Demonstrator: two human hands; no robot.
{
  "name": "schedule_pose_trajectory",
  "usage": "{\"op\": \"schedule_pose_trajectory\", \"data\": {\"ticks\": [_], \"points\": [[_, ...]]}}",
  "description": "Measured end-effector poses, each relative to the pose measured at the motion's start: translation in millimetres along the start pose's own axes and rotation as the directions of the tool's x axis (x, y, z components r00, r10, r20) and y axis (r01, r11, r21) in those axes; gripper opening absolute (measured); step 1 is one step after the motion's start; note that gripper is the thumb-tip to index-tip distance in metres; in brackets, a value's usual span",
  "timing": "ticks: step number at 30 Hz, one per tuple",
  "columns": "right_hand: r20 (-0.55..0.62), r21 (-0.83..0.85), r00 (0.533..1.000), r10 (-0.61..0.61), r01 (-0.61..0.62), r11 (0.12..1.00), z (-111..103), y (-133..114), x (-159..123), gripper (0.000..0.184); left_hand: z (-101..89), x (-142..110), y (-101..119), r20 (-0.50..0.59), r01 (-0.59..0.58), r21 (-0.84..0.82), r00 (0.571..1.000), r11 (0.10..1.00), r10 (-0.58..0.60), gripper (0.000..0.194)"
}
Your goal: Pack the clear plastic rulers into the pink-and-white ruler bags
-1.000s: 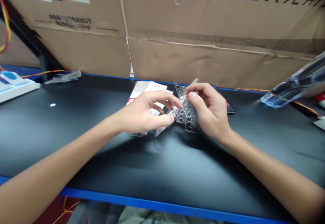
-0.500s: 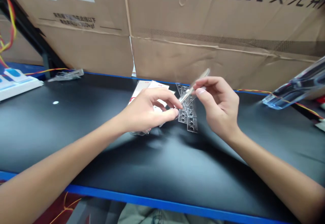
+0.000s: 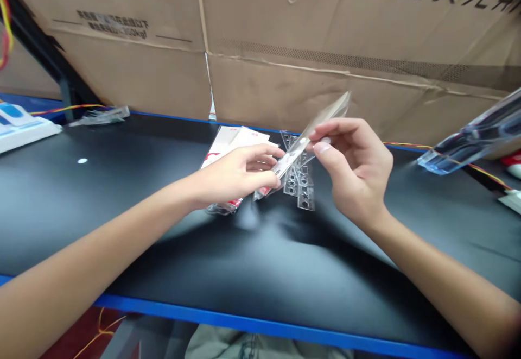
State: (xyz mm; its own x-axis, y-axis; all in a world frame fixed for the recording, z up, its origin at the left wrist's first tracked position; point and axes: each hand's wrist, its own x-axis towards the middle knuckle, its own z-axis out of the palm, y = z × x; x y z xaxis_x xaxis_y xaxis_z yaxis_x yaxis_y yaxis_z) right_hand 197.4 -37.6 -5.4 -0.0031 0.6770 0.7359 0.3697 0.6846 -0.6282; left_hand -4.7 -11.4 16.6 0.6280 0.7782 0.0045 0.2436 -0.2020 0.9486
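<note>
A thin clear plastic packet (image 3: 293, 151) with a pale card inside hangs tilted between my hands, its far end raised to the upper right. My right hand (image 3: 354, 166) pinches the packet's edge between thumb and fingers, near a small white round spot. At the lower end, my left hand (image 3: 240, 177) has its thumb and fingers closed about the packet. Under the packet lie clear stencil strips (image 3: 306, 197) with star and many-sided cut-outs. White and red packets (image 3: 222, 137) rest on the table behind my left hand, which partly covers them.
A large cardboard box (image 3: 264, 93) stands along the back of the black table (image 3: 260, 266). At left are a white power strip (image 3: 28, 131), a crumpled clear wrapper (image 3: 100, 115) and a white dot (image 3: 82, 161). A clear bluish plastic object (image 3: 468, 136) leans at right.
My right hand has moved right and slightly up, and the packet's far end has risen with it. More of the packet now shows above the stencil strips. My left hand stays near its lower end.
</note>
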Motion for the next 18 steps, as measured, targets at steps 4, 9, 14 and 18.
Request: {"op": "schedule_pose_trajectory", "data": {"ticks": [4,9,14,18], "points": [[0.039,0.083,0.997,0.061,-0.064,0.994,-0.5,-1.9,2.4,0.015,0.5,-2.5,-3.2,0.022,0.055,-0.033,0.998,0.998,-0.054,0.072],[0.081,0.290,0.984,0.156,-0.173,0.941,-3.6,-4.2,7.4,0.016,2.8,-4.2,-2.1,0.066,0.151,-0.182,0.988,0.972,-0.141,0.087],[0.033,0.217,0.983,0.179,-0.182,0.959,-6.3,4.0,12.1,0.021,3.3,-1.5,0.1,0.091,0.216,-0.470,0.976,0.856,-0.196,0.073],[-0.066,0.083,0.985,0.160,-0.154,0.984,-9.8,23.5,14.2,0.021,1.5,0.4,-1.8,0.107,0.219,-0.589,0.975,0.778,-0.194,0.063]]}}
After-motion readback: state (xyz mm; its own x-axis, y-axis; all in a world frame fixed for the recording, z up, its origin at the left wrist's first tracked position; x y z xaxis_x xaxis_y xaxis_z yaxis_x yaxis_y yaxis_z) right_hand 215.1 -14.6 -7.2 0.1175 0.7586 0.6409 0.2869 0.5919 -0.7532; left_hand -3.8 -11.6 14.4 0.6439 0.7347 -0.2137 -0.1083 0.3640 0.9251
